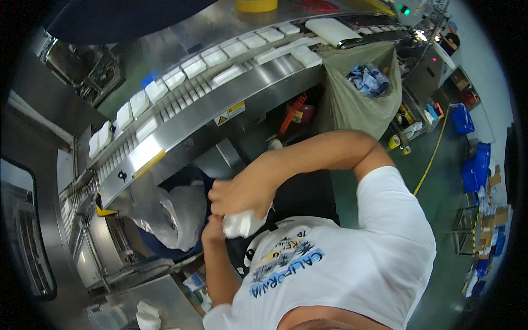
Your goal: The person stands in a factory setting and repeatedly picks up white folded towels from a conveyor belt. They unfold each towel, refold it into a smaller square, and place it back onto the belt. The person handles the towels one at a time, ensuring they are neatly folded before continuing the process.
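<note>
Close to my chest I hold a stack of folded white sheets (240, 224), its lower end fanning out below my palm. My right hand (242, 190) reaches across from the right, closed over the top of the stack. Against its left edge lies my left hand (213, 230), closed, with its fingers partly hidden behind the stack and my right hand. Beyond my hands a conveyor (190, 100) curves from left to upper right, carrying a row of white folded stacks (194, 67).
A large greenish sack (357, 113) with blue-and-white wrappers stands right of the conveyor's end. Left of my hands is a bin with a clear plastic liner (184, 217). A metal table (170, 294) with white stacks is at lower left. A person (451, 41) stands far right.
</note>
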### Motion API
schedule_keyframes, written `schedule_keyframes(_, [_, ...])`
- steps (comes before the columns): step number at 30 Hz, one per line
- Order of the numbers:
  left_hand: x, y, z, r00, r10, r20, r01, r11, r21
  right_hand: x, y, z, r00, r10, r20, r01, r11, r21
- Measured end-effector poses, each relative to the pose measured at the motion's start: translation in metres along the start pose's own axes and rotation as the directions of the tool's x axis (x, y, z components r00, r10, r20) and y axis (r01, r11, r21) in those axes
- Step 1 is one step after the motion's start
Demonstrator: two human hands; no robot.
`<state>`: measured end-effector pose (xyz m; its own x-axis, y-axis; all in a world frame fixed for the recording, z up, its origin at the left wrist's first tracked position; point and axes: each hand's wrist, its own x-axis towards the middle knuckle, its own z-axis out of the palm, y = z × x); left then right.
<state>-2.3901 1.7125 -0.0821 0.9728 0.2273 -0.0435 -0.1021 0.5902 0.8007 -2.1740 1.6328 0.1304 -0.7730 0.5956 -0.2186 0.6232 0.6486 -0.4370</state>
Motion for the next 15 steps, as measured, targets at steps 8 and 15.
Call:
schedule_keyframes(8, [0.091, 0.034, 0.094, 0.987, -0.093, 0.132, 0.103, 0.992, -0.069, -0.117, 0.004, 0.018, 0.743, 0.323, -0.586, -0.295, 0.944, 0.145])
schedule_keyframes(15, [0.105, 0.047, 0.107, 0.99, 0.026, 0.139, -0.054, 0.978, 0.202, -0.146, 0.008, 0.05, 0.565, 0.341, -0.751, -0.261, 0.938, 0.228])
